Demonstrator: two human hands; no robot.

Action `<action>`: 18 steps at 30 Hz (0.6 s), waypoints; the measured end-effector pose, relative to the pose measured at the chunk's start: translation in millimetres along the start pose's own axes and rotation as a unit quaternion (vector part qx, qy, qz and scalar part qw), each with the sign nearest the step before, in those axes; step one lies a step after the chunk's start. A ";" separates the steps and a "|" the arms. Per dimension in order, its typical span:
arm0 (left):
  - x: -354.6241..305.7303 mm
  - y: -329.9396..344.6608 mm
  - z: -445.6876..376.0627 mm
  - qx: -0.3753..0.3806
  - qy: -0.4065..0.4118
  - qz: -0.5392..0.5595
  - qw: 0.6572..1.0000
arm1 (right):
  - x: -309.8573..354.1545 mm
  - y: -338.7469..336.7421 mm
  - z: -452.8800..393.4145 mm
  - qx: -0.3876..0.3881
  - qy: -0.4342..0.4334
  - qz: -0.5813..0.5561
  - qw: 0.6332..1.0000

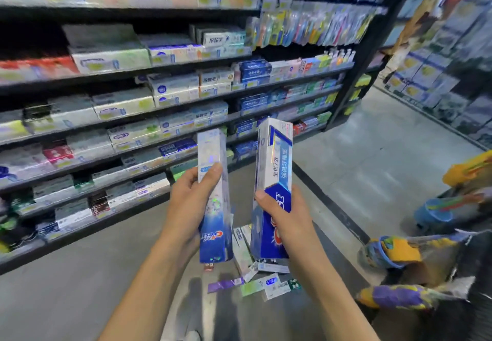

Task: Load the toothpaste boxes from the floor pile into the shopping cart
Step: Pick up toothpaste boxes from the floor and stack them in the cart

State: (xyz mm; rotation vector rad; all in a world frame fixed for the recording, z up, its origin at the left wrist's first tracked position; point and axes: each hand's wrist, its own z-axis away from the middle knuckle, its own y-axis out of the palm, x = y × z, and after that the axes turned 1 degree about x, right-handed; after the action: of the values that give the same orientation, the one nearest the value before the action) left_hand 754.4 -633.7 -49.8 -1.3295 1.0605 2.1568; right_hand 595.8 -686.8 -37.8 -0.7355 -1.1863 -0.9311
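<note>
My left hand (190,202) grips a narrow white and blue toothpaste box (214,181), held upright. My right hand (286,214) grips a wider blue and white toothpaste box (274,165), also upright and tilted slightly right. Both boxes are raised in the middle of the view, a short gap apart. Below them, a pile of several toothpaste boxes (255,279) lies scattered on the grey floor. At the right edge, a dark shape (468,274) may be the shopping cart, but blur hides its outline.
Long shelves (133,117) stocked with toothpaste boxes run along the left and back. More shelving (447,74) stands at the far right. Packaged toys in yellow, blue and purple (394,253) sit at the right, close to my right forearm. The grey aisle floor (372,159) stretches ahead.
</note>
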 end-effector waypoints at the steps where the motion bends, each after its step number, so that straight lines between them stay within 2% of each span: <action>1: -10.9 -7.5 2.6 -0.007 0.005 0.009 1.000 | 8.2 8.9 1.8 0.009 -0.007 0.000 1.000; 7: -64.3 -40.1 12.0 -0.051 0.053 0.033 0.997 | 43.7 68.2 -1.7 0.061 -0.047 0.014 0.997; 11: -86.1 -73.8 18.7 -0.103 0.097 0.069 0.988 | 53.4 112.9 -12.2 0.136 -0.070 0.039 0.987; 15: -98.9 -117.5 36.9 -0.204 0.152 0.093 0.963 | 52.6 162.6 -20.5 0.252 -0.077 0.057 0.963; 18: -104.3 -148.8 62.9 -0.300 0.192 0.111 0.928 | 47.9 204.2 -17.4 0.354 -0.085 0.088 0.927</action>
State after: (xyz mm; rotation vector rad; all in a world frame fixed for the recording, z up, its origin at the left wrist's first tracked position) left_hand 865.5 -484.7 -0.6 -2.0586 0.7159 2.5822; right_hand 791.2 -620.8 4.4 -0.3247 -1.4590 -0.2426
